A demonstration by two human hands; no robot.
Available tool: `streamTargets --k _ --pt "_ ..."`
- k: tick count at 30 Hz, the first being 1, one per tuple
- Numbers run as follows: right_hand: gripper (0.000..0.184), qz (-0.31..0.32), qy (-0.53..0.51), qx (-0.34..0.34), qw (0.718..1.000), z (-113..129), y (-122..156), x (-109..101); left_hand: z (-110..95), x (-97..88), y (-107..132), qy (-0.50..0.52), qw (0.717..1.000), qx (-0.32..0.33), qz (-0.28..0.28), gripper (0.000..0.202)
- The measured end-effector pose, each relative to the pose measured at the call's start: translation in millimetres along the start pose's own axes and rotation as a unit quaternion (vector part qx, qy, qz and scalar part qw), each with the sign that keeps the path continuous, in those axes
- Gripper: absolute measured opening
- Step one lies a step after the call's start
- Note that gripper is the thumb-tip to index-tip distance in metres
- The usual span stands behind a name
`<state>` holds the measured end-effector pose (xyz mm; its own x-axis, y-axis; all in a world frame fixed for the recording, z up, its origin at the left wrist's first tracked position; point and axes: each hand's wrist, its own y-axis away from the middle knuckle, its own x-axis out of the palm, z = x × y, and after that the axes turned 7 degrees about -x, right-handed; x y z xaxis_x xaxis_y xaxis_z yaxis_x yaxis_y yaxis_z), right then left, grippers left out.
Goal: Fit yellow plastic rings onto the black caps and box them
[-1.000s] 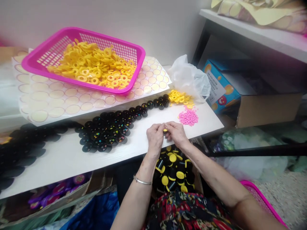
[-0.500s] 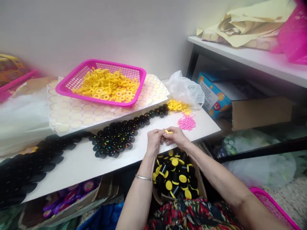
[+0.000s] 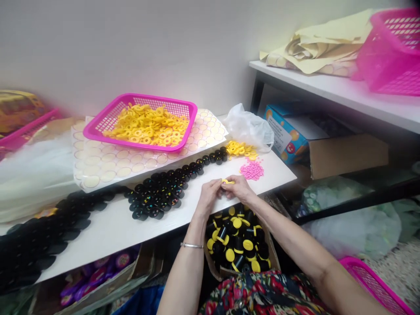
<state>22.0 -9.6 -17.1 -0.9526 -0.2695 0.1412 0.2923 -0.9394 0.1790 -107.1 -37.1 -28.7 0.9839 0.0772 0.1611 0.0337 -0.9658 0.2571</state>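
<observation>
Near the table's front edge, my left hand (image 3: 210, 193) and my right hand (image 3: 238, 187) meet fingertip to fingertip. Pinched between them is a small yellow plastic piece (image 3: 226, 181), largely covered by my fingers; it resembles the yellow ring pieces (image 3: 243, 149) heaped farther back. Small pink pieces (image 3: 252, 170) lie in a pile just beyond my right hand. Left of my hands stand rows of black cups (image 3: 160, 192) with coloured specks inside. Below my wrists, a cardboard box (image 3: 274, 259) holds black containers with yellow lids (image 3: 236, 223).
A pink basket (image 3: 90, 131) of yellow ring pieces sits on printed sheets (image 3: 108, 173) at the back. Beside it is a clear plastic bag (image 3: 251, 127). More black pieces (image 3: 29, 245) line the left. To the right are a white shelf (image 3: 328, 94) and an opened carton (image 3: 348, 155).
The camera view has shifted slightly, so the scene sits a little lower and more of the right-hand basket shows. My hands stay together on the yellow piece, more of which is visible.
</observation>
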Motion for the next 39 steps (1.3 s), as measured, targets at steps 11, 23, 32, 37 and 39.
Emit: streamTargets --k 11,23,32,37,39 --pt "0.032 -0.010 -0.043 -0.005 0.999 1 53 -3 14 9.4 43 -0.193 0.961 0.197 -0.017 0.017" --pt "0.032 0.021 -0.130 0.030 0.991 3 68 -6 8 20.2 68 -0.211 0.950 0.228 -0.021 0.027" --pt "0.056 0.152 -0.239 0.097 0.954 -19 100 -36 15 23.4 97 -0.097 0.975 0.198 -0.003 0.040" --pt "0.051 0.176 -0.207 0.104 0.957 -20 109 -37 19 31.8 106 -0.197 0.948 0.251 0.003 0.029" --pt "0.047 0.191 -0.174 0.105 0.960 -18 115 -37 24 36.6 114 -0.251 0.922 0.294 0.010 0.018"
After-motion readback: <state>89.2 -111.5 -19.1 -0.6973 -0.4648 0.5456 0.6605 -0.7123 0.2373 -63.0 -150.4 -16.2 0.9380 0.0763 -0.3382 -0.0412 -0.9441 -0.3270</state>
